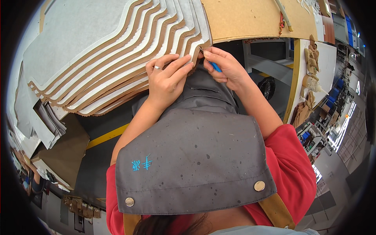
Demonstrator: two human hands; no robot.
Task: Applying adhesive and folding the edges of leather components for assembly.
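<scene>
A fanned stack of large brown sheets with pale backing (117,58) covers the table's near side, their curved edges stepped one past another. My left hand (167,76), a ring on one finger, lies with fingers stretched out over the stack's near edge, close to its right corner. In my right hand (226,67) is a small blue-handled tool (215,67), gripped between thumb and fingers. Its thin dark tip meets the corner of the sheets just right of my left fingertips. My fingers hide part of the tool, so its exact kind does not show.
Beyond the stack at right is a tan board tabletop (246,17) with a pale rod (285,15) on it. Brown scraps (312,58) hang beside the right-hand frame. Loose grey sheets (49,121) droop at the left. A yellow floor stripe (107,136) runs below.
</scene>
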